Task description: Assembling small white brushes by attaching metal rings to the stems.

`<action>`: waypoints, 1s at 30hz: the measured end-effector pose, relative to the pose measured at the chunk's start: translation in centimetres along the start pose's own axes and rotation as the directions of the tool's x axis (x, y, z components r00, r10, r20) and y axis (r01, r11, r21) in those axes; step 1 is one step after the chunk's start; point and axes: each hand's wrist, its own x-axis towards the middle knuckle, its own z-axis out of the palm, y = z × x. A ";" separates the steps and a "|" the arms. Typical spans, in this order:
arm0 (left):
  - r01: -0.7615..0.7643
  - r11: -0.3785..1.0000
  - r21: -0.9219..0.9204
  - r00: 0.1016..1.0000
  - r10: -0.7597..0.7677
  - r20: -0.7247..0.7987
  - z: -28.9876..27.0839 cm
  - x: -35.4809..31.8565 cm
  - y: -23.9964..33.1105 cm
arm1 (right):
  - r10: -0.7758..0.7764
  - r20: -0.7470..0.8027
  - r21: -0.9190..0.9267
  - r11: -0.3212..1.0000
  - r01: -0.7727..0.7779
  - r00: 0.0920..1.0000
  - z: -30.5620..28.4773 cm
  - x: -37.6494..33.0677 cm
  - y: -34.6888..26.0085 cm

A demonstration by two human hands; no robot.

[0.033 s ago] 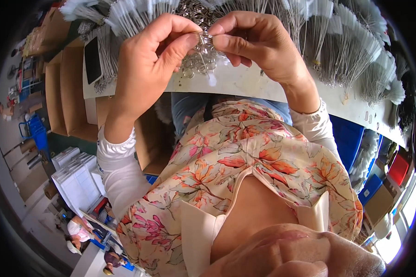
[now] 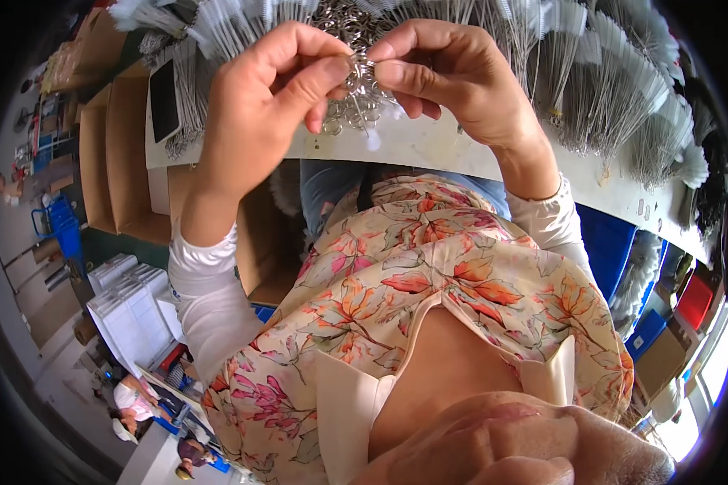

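Note:
My left hand (image 2: 255, 113) and my right hand (image 2: 457, 81) meet over the table's near edge, each with thumb and fingertips pinched. Between them is a small silver metal ring (image 2: 362, 66), partly covered by the fingertips. From it a thin wire brush (image 2: 361, 105) seems to hang, ending in a pale tip. Behind and below the fingers lies a pile of loose silver rings (image 2: 340, 24) on the white table (image 2: 461, 145). Whether the ring is spread apart cannot be made out.
Bundles of thin wire brushes with pale bristles (image 2: 623, 89) line the table's far side and right. A dark phone (image 2: 164, 101) lies at the left edge. Cardboard boxes (image 2: 129, 153) stand left of the table, a blue bin (image 2: 603, 242) below its right. Other people (image 2: 137, 396) are far off.
My left hand has turned slightly, and its lower fingers show more beneath the thumb. The ring and hanging brush have shifted a little; my right hand stays nearly in place.

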 end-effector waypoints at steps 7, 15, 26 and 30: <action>0.000 0.994 -0.108 1.000 -0.003 -0.021 -1.5 -2.6 0.2 | -0.036 0.036 -0.019 0.999 0.036 0.999 2.1 0.5 -0.1; -0.292 0.779 -0.555 0.904 0.035 -0.426 0.3 -4.0 -2.6 | -0.239 0.009 -0.006 0.971 0.239 0.971 6.9 1.3 2.1; -0.031 0.941 -0.336 0.835 -0.160 -0.527 -5.4 -12.7 -5.8 | -0.020 0.162 -0.165 0.985 0.047 0.987 5.6 1.2 7.4; 0.322 0.940 0.113 0.914 -0.277 -0.297 -4.4 -14.6 -14.0 | 0.190 0.137 -0.239 0.959 -0.154 0.972 5.2 0.3 9.5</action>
